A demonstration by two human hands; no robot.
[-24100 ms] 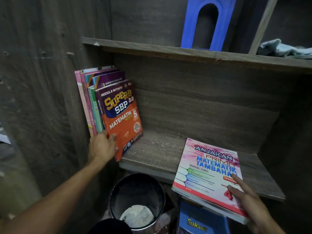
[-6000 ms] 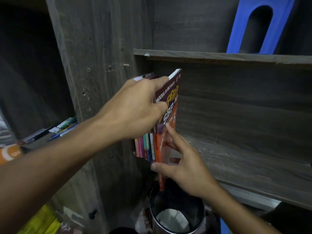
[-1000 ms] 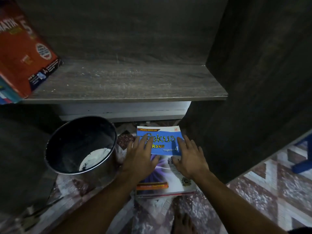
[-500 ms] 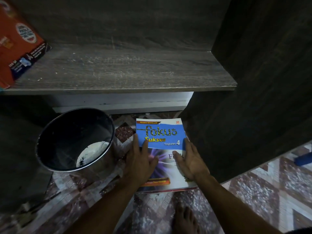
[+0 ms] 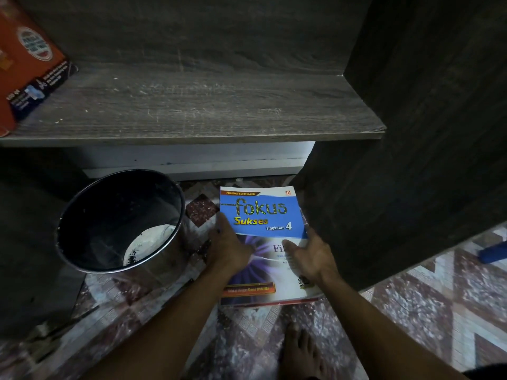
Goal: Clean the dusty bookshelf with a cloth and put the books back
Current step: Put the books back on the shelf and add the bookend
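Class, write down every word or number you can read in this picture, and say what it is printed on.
"PELANGI BESTSELLER": blue book, top strip.
"fokus": same cover.
"Sukses": same cover.
"Tingkatan 4": same cover.
"Fi": same cover, the rest hidden by the right hand.
Its red bottom banner and the print on the orange book: too blurred to read.

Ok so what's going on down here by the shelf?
A person is reaching down to a blue Fokus Sukses book lying on the tiled floor below the shelf. The left grip holds the book's left edge. The right grip holds its right edge with the thumb on the cover, seemingly about to lift it. An orange book is on the shelf's left end, and a metal bucket sits left of the blue book.
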